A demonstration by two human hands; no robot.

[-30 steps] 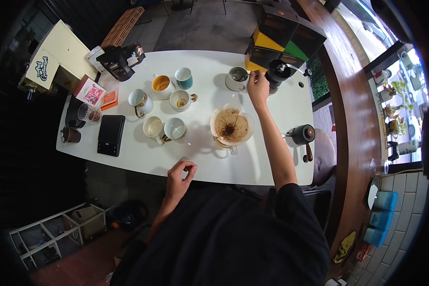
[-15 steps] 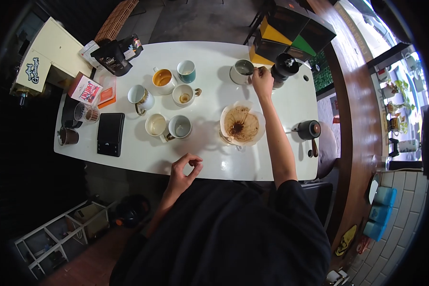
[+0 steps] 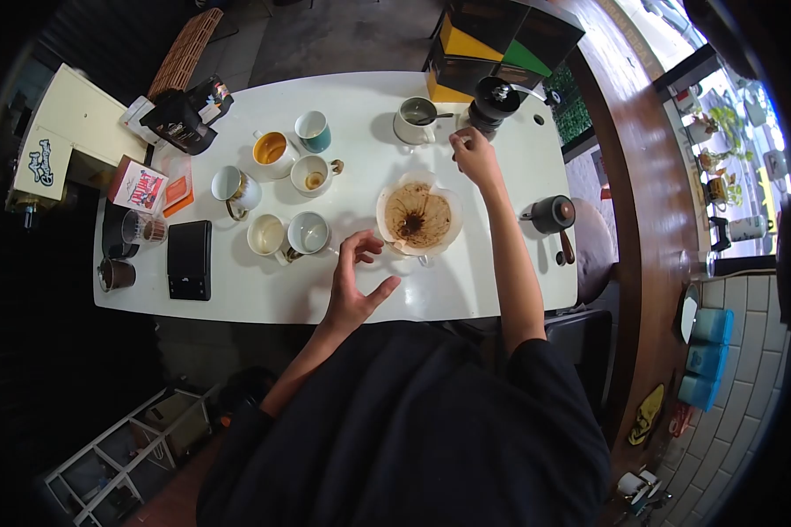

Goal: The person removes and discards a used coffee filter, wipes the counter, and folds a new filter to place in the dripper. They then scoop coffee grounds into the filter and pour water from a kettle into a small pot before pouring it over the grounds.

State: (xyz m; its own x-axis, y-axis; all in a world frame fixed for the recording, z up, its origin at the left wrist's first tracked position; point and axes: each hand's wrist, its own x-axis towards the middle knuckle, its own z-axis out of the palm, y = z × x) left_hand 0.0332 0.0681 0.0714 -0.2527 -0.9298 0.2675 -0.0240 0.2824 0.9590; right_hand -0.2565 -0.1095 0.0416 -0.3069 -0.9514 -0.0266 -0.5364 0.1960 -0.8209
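Loosely spread, empty left fingers [image 3: 346,261] hover beside a stained white paper filter [image 3: 434,223], likely flimsy, best rim-lifted; right fingers [image 3: 467,152] curl, grip unclear.

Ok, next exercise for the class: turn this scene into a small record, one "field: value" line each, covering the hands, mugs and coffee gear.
Left hand: fingers spread, beside the paper filter; contact unclear
Right hand: fingers curled, near the white mug; anything held cannot be told
Paper filter: stained brown, darkest at its centre
White mug: upright, spoon inside, handle sticking out
Six mugs: grouped left of the filter
Grinder: black, beyond the right hand
Pot: dark, right side of table
Scale: black, left side
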